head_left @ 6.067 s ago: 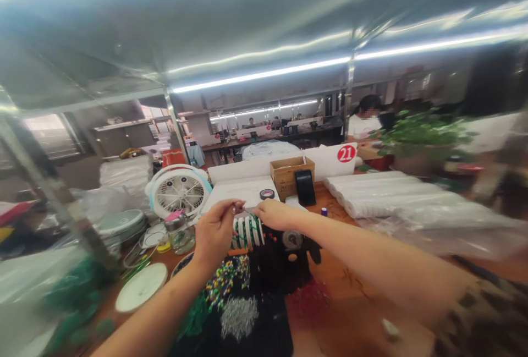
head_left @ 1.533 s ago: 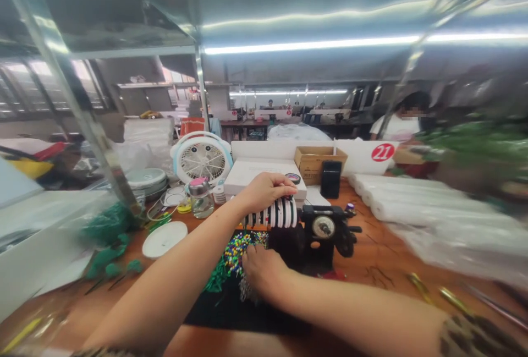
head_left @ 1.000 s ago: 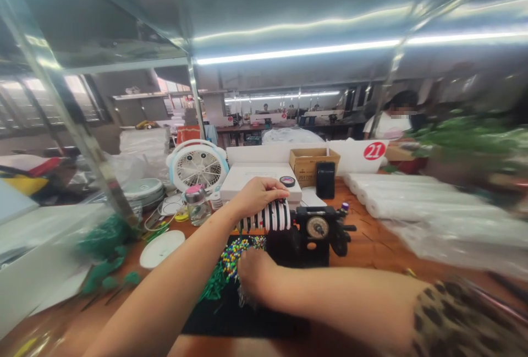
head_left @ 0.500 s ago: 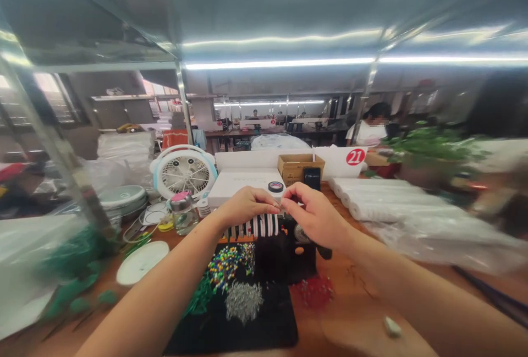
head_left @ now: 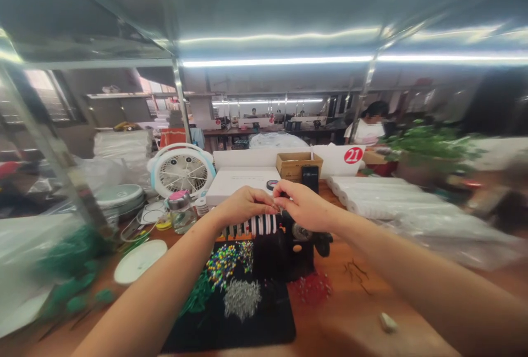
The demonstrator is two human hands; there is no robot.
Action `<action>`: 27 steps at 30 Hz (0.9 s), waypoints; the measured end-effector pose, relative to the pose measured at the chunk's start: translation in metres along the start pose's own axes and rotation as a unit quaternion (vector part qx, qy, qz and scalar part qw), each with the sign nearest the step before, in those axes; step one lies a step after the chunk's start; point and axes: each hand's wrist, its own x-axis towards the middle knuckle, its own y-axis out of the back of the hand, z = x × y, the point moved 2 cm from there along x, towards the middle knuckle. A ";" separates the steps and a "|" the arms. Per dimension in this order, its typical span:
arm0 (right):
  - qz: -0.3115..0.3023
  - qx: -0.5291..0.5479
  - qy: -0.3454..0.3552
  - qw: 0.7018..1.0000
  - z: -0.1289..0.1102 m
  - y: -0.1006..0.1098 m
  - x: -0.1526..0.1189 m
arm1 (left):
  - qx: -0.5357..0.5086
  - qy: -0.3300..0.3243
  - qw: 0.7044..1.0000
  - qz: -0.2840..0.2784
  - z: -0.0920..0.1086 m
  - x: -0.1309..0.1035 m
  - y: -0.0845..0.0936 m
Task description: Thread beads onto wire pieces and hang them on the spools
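My left hand [head_left: 245, 204] and my right hand [head_left: 297, 201] meet fingertip to fingertip above a black device [head_left: 284, 252]. Both are closed in a pinch; whatever lies between the fingers is too small to make out. Just under them runs a row of white and dark rolls [head_left: 264, 224]. Nearer to me, a black mat [head_left: 264, 324] bears multicoloured beads [head_left: 223, 263], a heap of small silvery pieces [head_left: 242, 298] and green strips [head_left: 198, 294]. Small red pieces [head_left: 313, 286] lie right of the mat.
A white fan [head_left: 182, 172], a lidded jar [head_left: 181, 214] and a white plate [head_left: 140, 262] stand left. Behind are a white box [head_left: 243, 178] and a cardboard box [head_left: 299, 165]. Plastic-wrapped rolls [head_left: 375, 197] lie right. A person [head_left: 369, 126] is further back.
My right hand has moved slightly left, closer to my left hand, and partly covers the black tape roll. More of the device's right end shows. The whole view has shifted a little.
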 end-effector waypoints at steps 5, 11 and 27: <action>-0.033 -0.056 0.010 0.998 -0.006 0.003 0.000 | 0.007 -0.006 1.000 -0.012 0.003 -0.001 -0.001; -0.152 -0.048 -0.028 0.987 -0.004 0.008 -0.002 | 0.030 0.032 0.999 0.002 0.007 -0.003 0.001; -0.205 0.061 -0.038 0.976 0.013 0.007 -0.003 | 0.154 0.021 0.987 0.025 0.006 -0.001 0.004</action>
